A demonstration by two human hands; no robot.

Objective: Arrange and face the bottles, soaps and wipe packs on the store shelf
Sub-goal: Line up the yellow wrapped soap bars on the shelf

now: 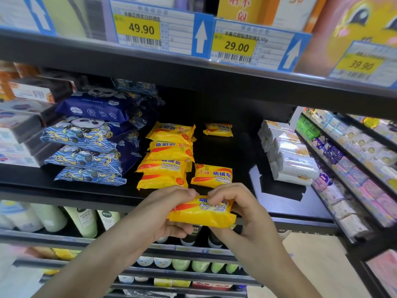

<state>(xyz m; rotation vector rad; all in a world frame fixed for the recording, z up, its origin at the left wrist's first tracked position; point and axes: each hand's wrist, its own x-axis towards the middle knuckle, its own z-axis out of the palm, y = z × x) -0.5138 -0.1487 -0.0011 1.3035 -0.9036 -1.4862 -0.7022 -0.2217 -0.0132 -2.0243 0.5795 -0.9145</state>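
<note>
1. While the yellow soap bar (202, 212) sits in both hands just in front of the shelf lip (86, 195), its printed face is turned up toward the person and the "Sulfur Soap" lettering reads the right way round. It is off the shelf, held in the air below the single soap (211, 175) lying at the front.

2. The left hand (165, 214) holds the bar's left end, thumb curled over the top edge and fingers tucked underneath. The right hand (242, 209) does the same at the right end, fingertips pinching the top edge of the wrapper. Both are clamped on the bar, not loose.

3. To my eye the step is setting this bar down faced. The sensible spot looks to be on top of that single front soap, which starts a second column beside the soap stack (168, 155).

4. Keep the lettering upright and forward as it goes in. Two bars in the stack appear to lie with their print upside down, so this one should not copy them.

5. Slide it in level, since the wrapper looks slick and the crimped ends could catch on the bar below.

6. Square its front edge with the stack's lowest bar, so the row reads flush.

7. Mind the blue wipe packs (86, 147) leaning just left of the stack; a nudge could tip them. The lone soap at the back (218, 130) and the white soap packs (290, 155) to the right stand well apart.
</note>
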